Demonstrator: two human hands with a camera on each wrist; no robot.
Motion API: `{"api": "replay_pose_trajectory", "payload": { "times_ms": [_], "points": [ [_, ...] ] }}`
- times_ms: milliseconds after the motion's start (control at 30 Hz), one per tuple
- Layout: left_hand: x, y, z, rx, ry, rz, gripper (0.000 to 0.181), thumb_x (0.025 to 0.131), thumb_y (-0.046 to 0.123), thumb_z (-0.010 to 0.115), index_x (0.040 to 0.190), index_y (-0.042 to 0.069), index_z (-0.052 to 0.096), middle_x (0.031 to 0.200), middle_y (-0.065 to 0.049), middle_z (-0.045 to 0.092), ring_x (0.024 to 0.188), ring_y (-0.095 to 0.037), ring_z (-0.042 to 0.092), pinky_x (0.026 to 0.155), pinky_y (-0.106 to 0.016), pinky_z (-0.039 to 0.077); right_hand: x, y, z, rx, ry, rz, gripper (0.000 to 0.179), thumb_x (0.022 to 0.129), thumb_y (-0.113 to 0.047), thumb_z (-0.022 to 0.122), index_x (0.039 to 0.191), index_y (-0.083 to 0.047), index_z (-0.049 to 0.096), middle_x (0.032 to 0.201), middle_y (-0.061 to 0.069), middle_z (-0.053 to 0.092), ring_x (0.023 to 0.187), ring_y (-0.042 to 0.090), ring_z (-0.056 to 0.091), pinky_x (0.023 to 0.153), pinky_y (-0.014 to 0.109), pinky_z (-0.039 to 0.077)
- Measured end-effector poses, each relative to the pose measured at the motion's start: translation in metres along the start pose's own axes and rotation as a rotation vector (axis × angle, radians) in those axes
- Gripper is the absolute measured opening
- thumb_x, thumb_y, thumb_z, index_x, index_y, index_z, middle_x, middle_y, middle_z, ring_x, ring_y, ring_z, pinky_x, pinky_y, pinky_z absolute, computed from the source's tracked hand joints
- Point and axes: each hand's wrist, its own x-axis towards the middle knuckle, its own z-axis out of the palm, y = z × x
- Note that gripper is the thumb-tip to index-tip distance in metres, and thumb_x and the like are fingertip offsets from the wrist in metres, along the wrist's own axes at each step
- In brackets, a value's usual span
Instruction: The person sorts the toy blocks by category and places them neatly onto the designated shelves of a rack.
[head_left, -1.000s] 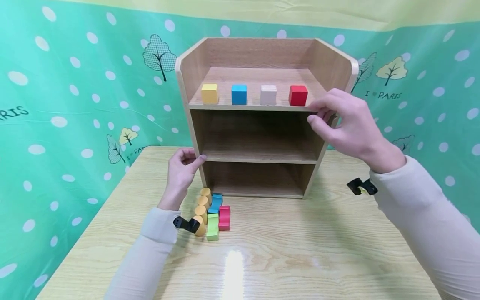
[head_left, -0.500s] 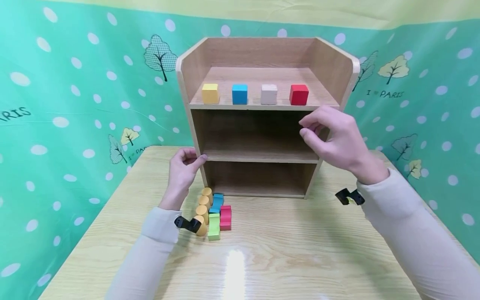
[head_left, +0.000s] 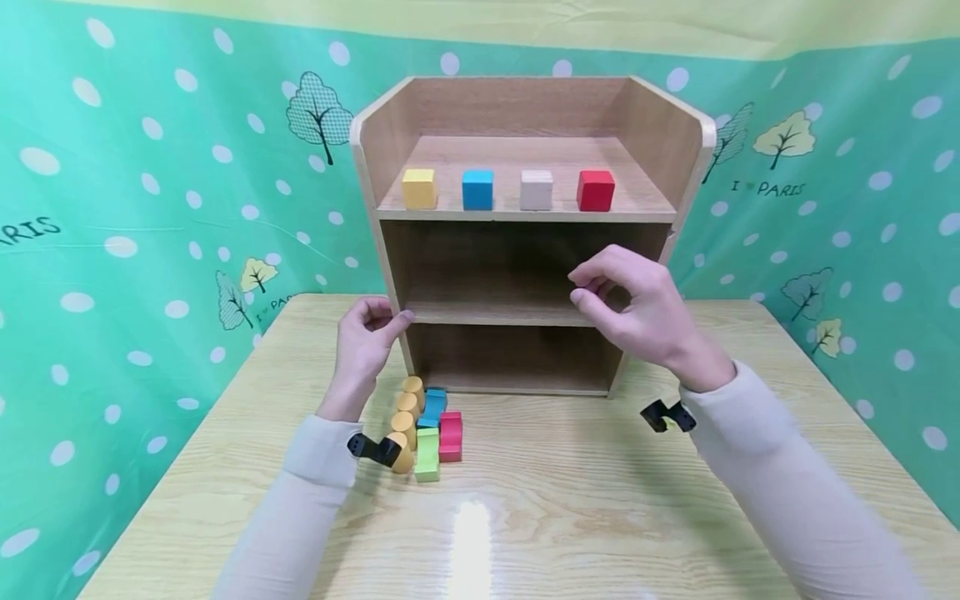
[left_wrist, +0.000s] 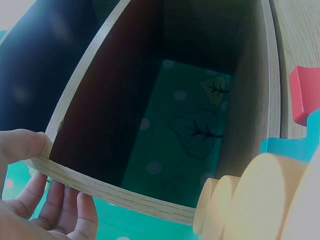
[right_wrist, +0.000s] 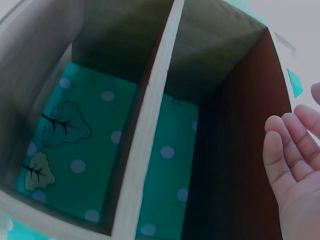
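My left hand (head_left: 358,350) grips the left side panel of a small wooden shelf unit (head_left: 517,104), thumb on the front edge and fingers round the outside, as the left wrist view shows. My right hand (head_left: 633,308) hangs in front of the middle compartment with loosely bent fingers (right_wrist: 282,155) and holds nothing. Along the top shelf's front edge stand a yellow cube (head_left: 419,190), a blue cube (head_left: 477,191), a whitish cube (head_left: 536,191) and a red cube (head_left: 596,192), spaced apart in a row.
On the table (head_left: 540,508), by my left wrist, stand several orange cylinders (head_left: 402,426) in a line. Beside them lie a blue notched block (head_left: 433,407), a green notched block (head_left: 427,457) and a pinkish-red one (head_left: 451,437). A patterned green curtain (head_left: 150,250) surrounds the table.
My right hand has moved down and to the left, from beside the red cube at the top shelf's edge to before the middle compartment. My left hand and the blocks stay put.
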Motion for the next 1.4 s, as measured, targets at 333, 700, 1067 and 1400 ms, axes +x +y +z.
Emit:
{"api": "replay_pose_trajectory", "payload": {
  "times_ms": [333, 700, 1067, 1400],
  "points": [
    [0.0, 0.001, -0.001, 0.003, -0.001, 0.001, 0.037, 0.084, 0.023, 0.075, 0.112, 0.006, 0.058, 0.106, -0.007, 0.058, 0.097, -0.021, 0.053, 0.081, -0.026, 0.048, 0.004, -0.034, 0.024, 0.079, -0.006, -0.003, 0.018, 0.074, 0.014, 0.066, 0.087, 0.003, 0.064, 0.083, 0.01, 0.063, 0.072, 0.015, 0.056, 0.065, 0.031, 0.05],
    [0.002, 0.0, 0.0, -0.012, 0.008, 0.028, 0.033, 0.083, 0.019, 0.076, 0.107, 0.005, 0.058, 0.1, -0.006, 0.058, 0.092, -0.02, 0.054, 0.076, -0.023, 0.047, -0.009, -0.03, 0.044, 0.093, -0.074, 0.09, 0.017, 0.077, 0.008, 0.069, 0.091, -0.001, 0.065, 0.085, 0.008, 0.062, 0.075, 0.013, 0.056, 0.067, 0.036, 0.051],
    [0.001, 0.0, 0.002, -0.016, 0.001, 0.012, 0.037, 0.083, 0.02, 0.076, 0.108, 0.0, 0.056, 0.099, -0.008, 0.055, 0.092, -0.021, 0.051, 0.074, -0.022, 0.046, -0.031, 0.004, 0.073, 0.126, -0.114, 0.125, 0.014, 0.083, -0.011, 0.072, 0.096, -0.014, 0.067, 0.09, -0.006, 0.061, 0.078, 0.006, 0.056, 0.069, 0.027, 0.05],
    [0.0, 0.0, 0.001, -0.001, 0.004, 0.022, 0.036, 0.083, 0.021, 0.076, 0.108, 0.002, 0.058, 0.1, -0.008, 0.057, 0.092, -0.021, 0.052, 0.074, -0.023, 0.046, -0.035, 0.003, 0.081, 0.113, -0.164, 0.166, 0.016, 0.084, -0.017, 0.07, 0.1, -0.016, 0.066, 0.093, -0.007, 0.061, 0.08, 0.006, 0.056, 0.071, 0.026, 0.05]
  ]
}}
